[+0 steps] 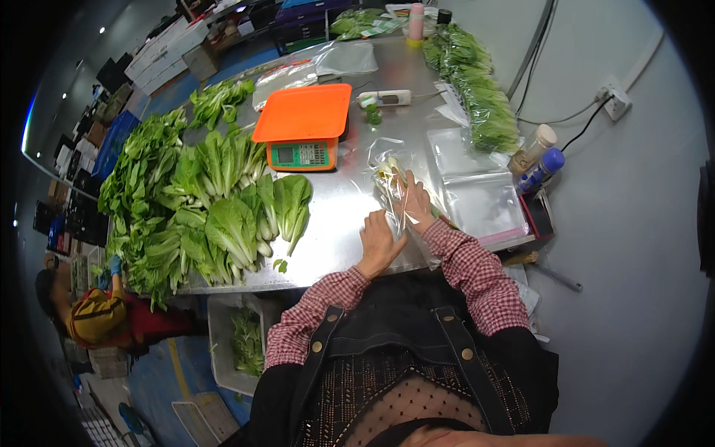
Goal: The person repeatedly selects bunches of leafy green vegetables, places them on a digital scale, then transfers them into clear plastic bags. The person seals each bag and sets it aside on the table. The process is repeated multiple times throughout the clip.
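Near the front edge of the metal table (329,240), a clear plastic bag (389,184) holds pale greens, partly hidden under my fingers. My right hand (414,201) lies over the bag, its fingers on the plastic. At the bag's lower left side rests my left hand (381,241), fingers bent and thumb touching the plastic. An orange scale (304,117) stands behind and to the left. Loose leafy greens (229,223) are heaped on the table's left part. Stacked flat clear bags (483,207) lie to the right of my right hand.
Bagged greens (483,95) line the wall side. A jar (533,146) and a blue-capped bottle (540,170) stand at the right edge. A power strip (391,98) lies behind. Below the table is a grey bin (223,357) with greens. A co-worker (100,318) is at the far left.
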Tool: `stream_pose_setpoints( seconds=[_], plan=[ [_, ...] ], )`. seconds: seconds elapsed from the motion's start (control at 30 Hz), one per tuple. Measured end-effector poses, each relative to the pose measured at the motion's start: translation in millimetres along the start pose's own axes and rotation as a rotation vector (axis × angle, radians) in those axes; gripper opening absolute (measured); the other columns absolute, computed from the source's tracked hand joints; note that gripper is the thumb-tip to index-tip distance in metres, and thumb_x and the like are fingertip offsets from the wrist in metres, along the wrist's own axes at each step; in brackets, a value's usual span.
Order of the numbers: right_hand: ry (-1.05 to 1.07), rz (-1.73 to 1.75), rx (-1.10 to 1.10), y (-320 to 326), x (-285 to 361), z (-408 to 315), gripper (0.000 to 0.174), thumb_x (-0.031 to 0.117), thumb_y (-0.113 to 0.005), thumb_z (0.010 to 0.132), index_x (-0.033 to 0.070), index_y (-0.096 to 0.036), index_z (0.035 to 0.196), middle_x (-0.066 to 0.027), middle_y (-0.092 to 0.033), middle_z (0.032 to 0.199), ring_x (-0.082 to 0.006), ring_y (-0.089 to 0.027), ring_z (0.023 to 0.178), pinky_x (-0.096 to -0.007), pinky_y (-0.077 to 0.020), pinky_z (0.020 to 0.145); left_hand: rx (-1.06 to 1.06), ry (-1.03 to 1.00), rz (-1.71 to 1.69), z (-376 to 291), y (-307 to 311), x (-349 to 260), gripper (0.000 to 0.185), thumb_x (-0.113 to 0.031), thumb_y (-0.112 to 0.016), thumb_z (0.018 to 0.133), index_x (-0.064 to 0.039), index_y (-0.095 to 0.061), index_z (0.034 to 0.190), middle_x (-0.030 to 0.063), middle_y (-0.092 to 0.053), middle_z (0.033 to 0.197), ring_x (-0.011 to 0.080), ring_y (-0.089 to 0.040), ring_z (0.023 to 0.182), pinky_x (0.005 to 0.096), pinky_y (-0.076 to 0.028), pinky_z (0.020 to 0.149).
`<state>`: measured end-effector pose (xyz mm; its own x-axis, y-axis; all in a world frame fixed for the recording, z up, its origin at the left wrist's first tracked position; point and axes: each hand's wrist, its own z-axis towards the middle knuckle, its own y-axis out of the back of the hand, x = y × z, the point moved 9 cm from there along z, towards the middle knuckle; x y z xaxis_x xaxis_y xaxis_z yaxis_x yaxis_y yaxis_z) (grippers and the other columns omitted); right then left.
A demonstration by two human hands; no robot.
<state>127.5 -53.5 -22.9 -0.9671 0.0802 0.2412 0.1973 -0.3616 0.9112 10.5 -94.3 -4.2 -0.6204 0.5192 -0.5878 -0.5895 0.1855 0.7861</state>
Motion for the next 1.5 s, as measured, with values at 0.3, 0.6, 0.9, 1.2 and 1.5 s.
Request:
stream_pose_setpoints(
  seconds=[0.3, 0.6, 0.9, 1.2, 1.5],
  plan=[
    [0.094, -0.187, -0.002, -43, 10, 9, 0.059, 0.025, -0.053, 0.078, 0.014, -0.033, 0.133, -0.0158, -0.042, 0.117, -0.0291, -0.052, 0.084, -0.0421, -0.0441, 0.07, -0.07, -0.46, 0.477, 76, -3, -81, 0.029, -0.016, -0.055, 0.069, -0.002, -0.054, 0.096, 0.0204, -0.052, 0.1, 0.0345, -0.049, 0.095, 0.0569, -0.035, 0.076],
    [-0.065, 0.04, 0.156, -13, 3, 74, 0.072, 0.021, -0.061, 0.075, 0.017, -0.024, 0.137, -0.0227, -0.038, 0.122, -0.04, -0.054, 0.088, -0.0464, -0.0468, 0.072, 0.144, -0.62, -0.044, 43, -9, -119, 0.007, -0.007, -0.05, 0.071, -0.002, -0.05, 0.076, 0.0135, -0.057, 0.065, 0.0295, -0.059, 0.063, 0.0378, -0.045, 0.051],
    [0.046, 0.002, 0.459, -12, 0, 103, 0.072, 0.027, -0.061, 0.078, 0.013, -0.024, 0.137, -0.0211, -0.041, 0.124, -0.0377, -0.05, 0.102, -0.0476, -0.0443, 0.081, 0.029, -0.554, -0.166, 76, 50, -149, 0.015, -0.004, -0.052, 0.069, 0.0, -0.044, 0.081, 0.0183, -0.052, 0.065, 0.0361, -0.055, 0.061, 0.0437, -0.043, 0.053],
    [0.185, 0.069, 1.142, -16, 15, 82, 0.067, 0.027, -0.057, 0.08, 0.008, -0.025, 0.136, -0.0212, -0.04, 0.127, -0.0342, -0.042, 0.116, -0.044, -0.0365, 0.092, -0.068, -0.475, -0.643, 110, 83, -155, 0.014, -0.014, -0.049, 0.084, -0.001, -0.043, 0.086, 0.02, -0.051, 0.064, 0.0373, -0.051, 0.061, 0.0423, -0.036, 0.055],
    [0.114, 0.323, 1.36, -49, -3, 69, 0.065, 0.029, -0.053, 0.084, 0.003, -0.025, 0.136, -0.0218, -0.037, 0.13, -0.0329, -0.038, 0.12, -0.0404, -0.0302, 0.099, -0.023, -0.361, -0.143, 88, 24, -6, 0.117, -0.051, -0.076, 0.055, -0.002, -0.009, 0.139, 0.0242, -0.01, 0.142, 0.0394, -0.011, 0.132, 0.0565, -0.012, 0.103]
  ],
)
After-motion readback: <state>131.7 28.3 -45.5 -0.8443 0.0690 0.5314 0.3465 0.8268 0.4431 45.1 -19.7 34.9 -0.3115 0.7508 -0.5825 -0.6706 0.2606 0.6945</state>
